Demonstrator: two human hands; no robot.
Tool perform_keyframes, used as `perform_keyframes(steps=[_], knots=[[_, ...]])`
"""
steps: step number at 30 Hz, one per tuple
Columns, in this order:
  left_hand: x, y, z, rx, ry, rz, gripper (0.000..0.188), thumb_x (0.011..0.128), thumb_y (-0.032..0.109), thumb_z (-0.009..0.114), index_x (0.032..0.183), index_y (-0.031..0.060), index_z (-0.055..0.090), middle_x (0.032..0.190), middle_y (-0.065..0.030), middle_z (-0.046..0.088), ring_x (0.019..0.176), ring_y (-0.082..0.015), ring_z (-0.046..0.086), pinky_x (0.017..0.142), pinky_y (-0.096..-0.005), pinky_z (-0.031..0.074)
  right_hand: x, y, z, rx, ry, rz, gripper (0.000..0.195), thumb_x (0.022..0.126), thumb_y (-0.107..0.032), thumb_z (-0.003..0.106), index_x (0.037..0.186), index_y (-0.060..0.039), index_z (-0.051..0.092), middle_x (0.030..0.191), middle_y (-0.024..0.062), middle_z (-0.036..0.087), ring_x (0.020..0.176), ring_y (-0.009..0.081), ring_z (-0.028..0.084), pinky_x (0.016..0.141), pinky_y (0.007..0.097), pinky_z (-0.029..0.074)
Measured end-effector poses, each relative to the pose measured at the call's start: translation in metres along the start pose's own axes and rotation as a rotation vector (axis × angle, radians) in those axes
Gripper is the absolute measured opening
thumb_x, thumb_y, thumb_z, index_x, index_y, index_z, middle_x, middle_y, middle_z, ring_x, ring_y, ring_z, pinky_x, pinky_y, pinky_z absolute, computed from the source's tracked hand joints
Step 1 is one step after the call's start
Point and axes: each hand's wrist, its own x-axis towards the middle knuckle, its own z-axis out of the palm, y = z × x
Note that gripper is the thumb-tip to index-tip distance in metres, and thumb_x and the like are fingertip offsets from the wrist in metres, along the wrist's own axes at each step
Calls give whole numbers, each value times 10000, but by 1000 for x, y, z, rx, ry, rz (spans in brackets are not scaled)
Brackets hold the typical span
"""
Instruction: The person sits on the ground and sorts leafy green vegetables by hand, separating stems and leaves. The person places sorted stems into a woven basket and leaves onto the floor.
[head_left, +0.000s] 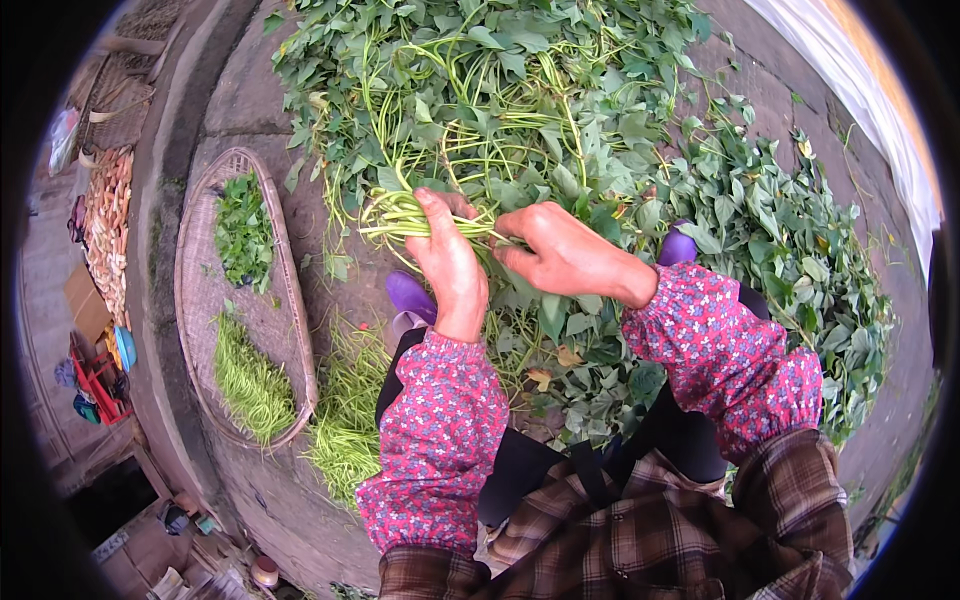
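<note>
A bundle of green leaf stems lies across the palm of my left hand, whose thumb presses on top of it. My right hand pinches the right end of the same bundle between thumb and fingers. Under and beyond both hands spreads a large heap of leafy vines with long pale green stems. More stripped stems lie in a loose pile on the ground left of my left forearm. Further left, a woven bamboo tray holds a bunch of green leaves and a bunch of thin stems.
My purple shoes stand among the vines. A raised stone edge runs past the tray. Beyond it are corn cobs, a cardboard box, a red plastic stool or rack and a blue basin. White sheeting lies at upper right.
</note>
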Motion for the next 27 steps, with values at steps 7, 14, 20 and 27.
perform_keyframes(steps=[7, 14, 20, 27], knots=[[8, -10, -3, -354, -65, -291, 302, 931, 307, 421, 746, 70, 399, 652, -3, 372, 577, -112, 342, 544, -245, 344, 2, 5, 9, 74, 73, 106, 184, 719, -95, 472, 741, 81, 519, 564, 239, 474, 492, 350, 496, 511, 416, 405], [6, 1, -10, -67, -393, -355, 297, 926, 310, 429, 739, 82, 395, 640, 13, 366, 551, -98, 327, 490, -235, 318, -10, 0, 5, -39, -175, 63, 152, 692, -87, 501, 750, 49, 532, 599, 225, 509, 553, 386, 524, 543, 426, 417], [16, 6, -18, -209, -167, -384, 323, 909, 374, 446, 752, 95, 405, 654, 15, 376, 575, -99, 372, 462, -229, 303, -8, 6, 1, 161, -19, 84, 196, 807, -120, 479, 818, 56, 564, 694, 237, 565, 678, 380, 576, 630, 432, 452], [13, 10, -15, -120, -174, -254, 332, 916, 384, 420, 747, 99, 394, 650, 7, 385, 557, -100, 377, 429, -229, 288, -8, -5, -3, -103, 71, 64, 203, 760, -109, 456, 750, 58, 571, 608, 235, 551, 621, 373, 580, 586, 433, 450]])
